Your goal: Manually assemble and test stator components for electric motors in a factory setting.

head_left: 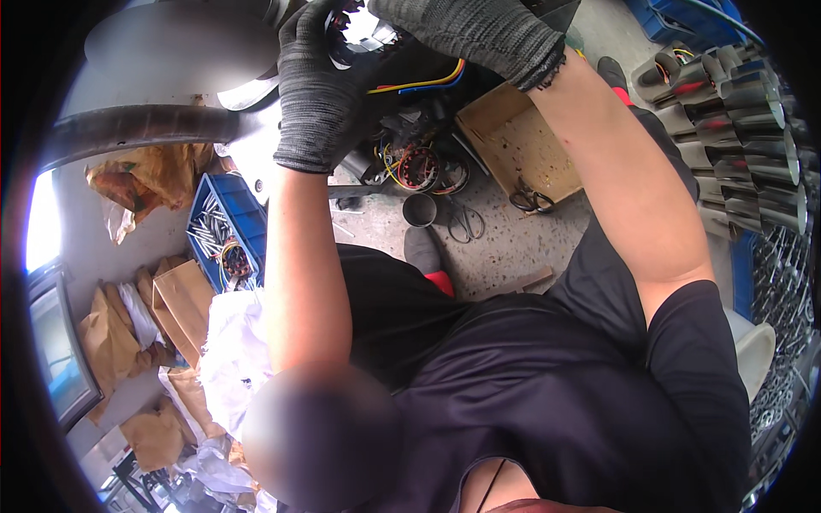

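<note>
Dark grey knit gloves cover both my hands at the top of the head view. My left hand (316,90) is closed around the left side of a round motor stator (363,32), with dark teeth round its rim and a bright, shiny middle. From the right, my right hand (483,34) reaches over it, fingers curled at its upper right edge; the frame's top cuts off part of the fingers. Yellow and blue wires (419,87) run just below the hands. Further down, another wound stator (417,168) with coloured wires lies near the floor.
A cardboard box (517,141) has black-handled scissors (530,200) at its edge. More scissors (465,224) lie beside a dark metal ring (420,210). A blue bin (227,205) of metal rods stands left; stacked metal shells (727,128) stand right. A curved bar (141,135) crosses the upper left.
</note>
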